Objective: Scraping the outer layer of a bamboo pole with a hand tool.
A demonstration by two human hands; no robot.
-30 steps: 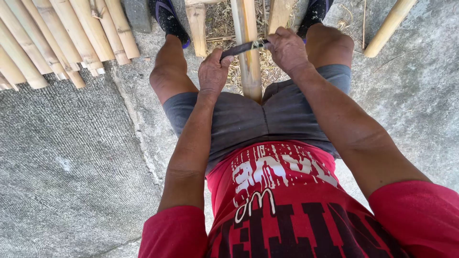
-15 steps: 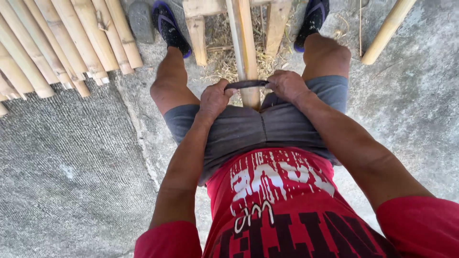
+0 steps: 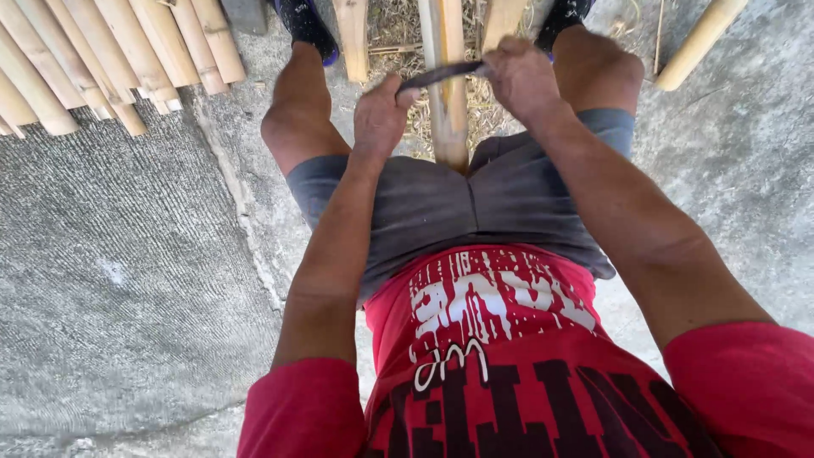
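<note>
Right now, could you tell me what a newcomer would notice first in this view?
Both hands, left and right, grip a dark curved blade laid across an upright bamboo pole between the person's knees at top centre. A stack of bamboo poles lies at upper left on the concrete floor.

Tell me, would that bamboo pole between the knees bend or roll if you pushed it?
The bamboo pole looks straight and woody, so it is probably stiff rather than floppy. Its round shape suggests it could roll if loose, like the stacked poles. Here the left hand and right hand press a dark curved blade across it, likely steadying it.
</note>
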